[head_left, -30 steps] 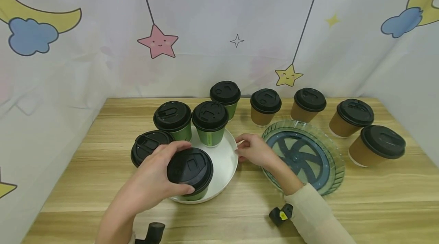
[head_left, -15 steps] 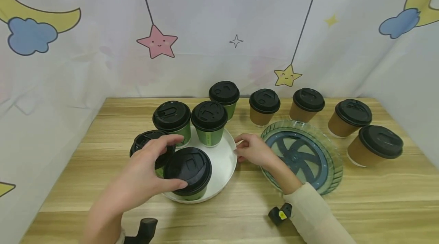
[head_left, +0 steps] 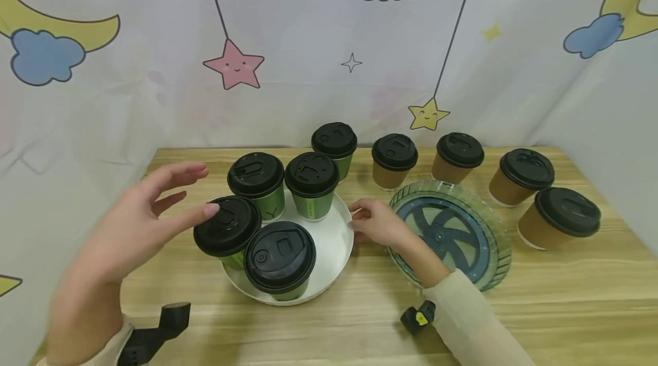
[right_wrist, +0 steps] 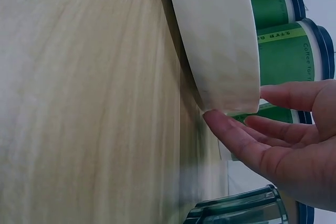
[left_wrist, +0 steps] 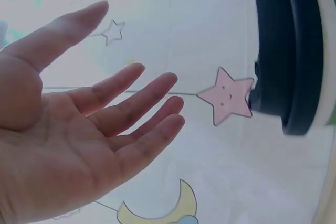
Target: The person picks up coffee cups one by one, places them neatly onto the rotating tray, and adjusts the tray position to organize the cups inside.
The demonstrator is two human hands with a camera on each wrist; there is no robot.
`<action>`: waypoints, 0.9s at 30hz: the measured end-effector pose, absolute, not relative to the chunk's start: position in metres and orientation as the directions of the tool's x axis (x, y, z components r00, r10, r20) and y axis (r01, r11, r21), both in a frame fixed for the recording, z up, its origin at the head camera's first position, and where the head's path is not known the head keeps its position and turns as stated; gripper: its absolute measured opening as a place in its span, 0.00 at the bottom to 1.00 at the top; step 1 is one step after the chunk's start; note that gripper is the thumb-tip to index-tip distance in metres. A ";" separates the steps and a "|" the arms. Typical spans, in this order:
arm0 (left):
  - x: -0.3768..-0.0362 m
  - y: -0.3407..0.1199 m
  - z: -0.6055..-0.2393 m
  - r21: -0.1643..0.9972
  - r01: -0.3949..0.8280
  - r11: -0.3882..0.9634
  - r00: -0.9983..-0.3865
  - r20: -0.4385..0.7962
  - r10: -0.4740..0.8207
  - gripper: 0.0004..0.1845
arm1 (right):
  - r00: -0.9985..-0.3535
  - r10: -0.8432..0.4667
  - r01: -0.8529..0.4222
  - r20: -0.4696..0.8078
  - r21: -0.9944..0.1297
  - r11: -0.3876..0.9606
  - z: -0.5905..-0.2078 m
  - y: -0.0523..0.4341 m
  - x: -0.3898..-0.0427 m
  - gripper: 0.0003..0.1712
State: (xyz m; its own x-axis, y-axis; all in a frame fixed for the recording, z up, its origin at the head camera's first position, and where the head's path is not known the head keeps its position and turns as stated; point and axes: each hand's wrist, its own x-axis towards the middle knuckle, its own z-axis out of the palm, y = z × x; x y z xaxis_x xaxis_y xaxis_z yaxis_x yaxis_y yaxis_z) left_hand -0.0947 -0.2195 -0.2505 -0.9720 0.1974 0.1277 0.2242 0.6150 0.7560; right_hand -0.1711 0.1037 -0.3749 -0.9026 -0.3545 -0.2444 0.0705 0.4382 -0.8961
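My left hand (head_left: 139,214) is off to the left, fingers spread, holding nothing; in the left wrist view its palm shows beside a black lid (left_wrist: 289,51). In the head view its thumb overlaps the lid of the left green paper cup (head_left: 228,226). A round white tray (head_left: 331,246) carries this cup and other green cups with black lids: a front one (head_left: 280,260), a back-left one (head_left: 257,183) and a back-right one (head_left: 312,183). My right hand (head_left: 377,222) pinches the tray's right edge, with fingertips at the rim and lower edge of its wall (right_wrist: 220,45).
A clear greenish round tray (head_left: 498,246) with a blue spoked base lies right of my right hand. Behind it and to its right stand several brown lidded cups (head_left: 394,160). Another green cup (head_left: 335,146) is behind the white tray. A printed curtain (head_left: 308,23) borders the table.
My left hand has let go of the front green cup and moved left and up, away from its lid. That cup stays on the white tray. The right hand keeps its place.
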 end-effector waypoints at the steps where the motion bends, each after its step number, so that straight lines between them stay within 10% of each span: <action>1: -0.097 -0.224 -0.251 0.756 0.219 0.617 -0.974 0.128 0.189 0.31 | -0.903 -0.356 0.066 -0.239 -0.898 0.435 -0.375 0.103 -0.172 0.20; 27: -0.109 -0.263 -0.269 0.777 0.029 0.629 -0.997 -0.019 0.070 0.33 | -0.877 -0.418 -0.007 -0.237 -0.863 0.505 -0.364 0.111 -0.167 0.15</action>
State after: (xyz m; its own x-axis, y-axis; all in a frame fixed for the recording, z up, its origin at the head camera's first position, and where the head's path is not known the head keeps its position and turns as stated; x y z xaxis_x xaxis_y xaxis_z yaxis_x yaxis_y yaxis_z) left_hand -0.1087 -0.2626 -0.2687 -0.9974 0.0700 -0.0190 0.0294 0.6287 0.7771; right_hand -0.1670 0.1107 -0.3637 -0.8768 -0.4183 -0.2372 -0.0073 0.5049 -0.8631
